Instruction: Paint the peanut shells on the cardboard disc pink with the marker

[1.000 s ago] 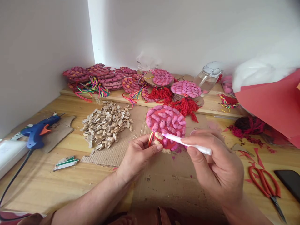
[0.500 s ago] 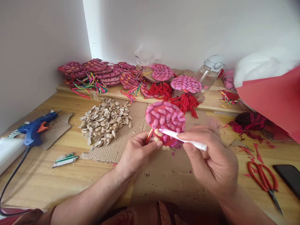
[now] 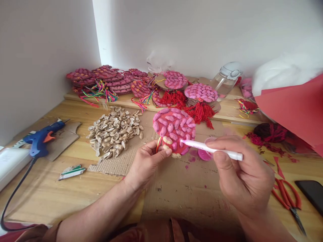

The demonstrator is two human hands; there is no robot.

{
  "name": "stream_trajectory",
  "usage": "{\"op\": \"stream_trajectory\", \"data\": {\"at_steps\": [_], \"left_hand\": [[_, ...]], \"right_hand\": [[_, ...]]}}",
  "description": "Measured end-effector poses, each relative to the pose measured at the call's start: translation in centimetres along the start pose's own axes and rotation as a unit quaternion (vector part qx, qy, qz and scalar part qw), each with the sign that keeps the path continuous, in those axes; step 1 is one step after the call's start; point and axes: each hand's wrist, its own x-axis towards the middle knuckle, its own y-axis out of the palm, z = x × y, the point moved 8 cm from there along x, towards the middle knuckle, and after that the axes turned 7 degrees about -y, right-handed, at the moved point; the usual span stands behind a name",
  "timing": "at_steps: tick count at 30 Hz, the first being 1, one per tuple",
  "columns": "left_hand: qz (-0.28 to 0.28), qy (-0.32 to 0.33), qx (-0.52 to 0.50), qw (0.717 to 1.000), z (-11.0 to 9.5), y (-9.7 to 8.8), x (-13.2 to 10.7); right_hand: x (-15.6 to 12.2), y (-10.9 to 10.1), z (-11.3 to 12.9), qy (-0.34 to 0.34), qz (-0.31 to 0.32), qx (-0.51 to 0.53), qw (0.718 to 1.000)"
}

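Note:
My left hand pinches the lower left edge of a round red disc covered with pink-painted peanut shells, holding it tilted above the cardboard mat. A few shells at its lower edge are still plain tan. My right hand grips a white brush, its pink tip just off the disc's lower right rim. A small pink paint lid lies on the mat below the brush.
A heap of peanut shells lies left of the disc. A blue glue gun sits far left, red scissors and a black phone far right. Finished discs with tassels, a bottle and red paper line the back.
The brush tip has drawn back to the right, off the shells at the disc's lower left. My right hand shifted right, uncovering the pink paint lid.

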Motion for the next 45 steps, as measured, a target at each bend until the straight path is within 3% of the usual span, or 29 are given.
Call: {"op": "stream_trajectory", "data": {"at_steps": [9,16,22,29,45], "left_hand": [[0.029,0.009,0.029,0.999,0.4,0.3,0.0],[0.021,0.021,0.045,0.999,0.1,0.2,-0.1],[0.026,0.026,0.062,0.997,0.0,0.3,-0.3],[0.023,0.022,0.072,0.997,0.1,0.2,-0.3],[0.019,0.037,0.115,0.992,0.0,0.6,-0.6]], "right_hand": [[0.1,2.2,1.3,-0.050,0.067,0.000,0.996],[-0.2,1.4,0.8,-0.025,0.045,-0.013,0.999],[-0.1,2.0,1.8,-0.073,0.077,-0.003,0.994],[-0.1,1.0,1.6,-0.056,0.033,-0.016,0.998],[-0.4,1.3,1.9,-0.064,0.061,0.000,0.996]]}}
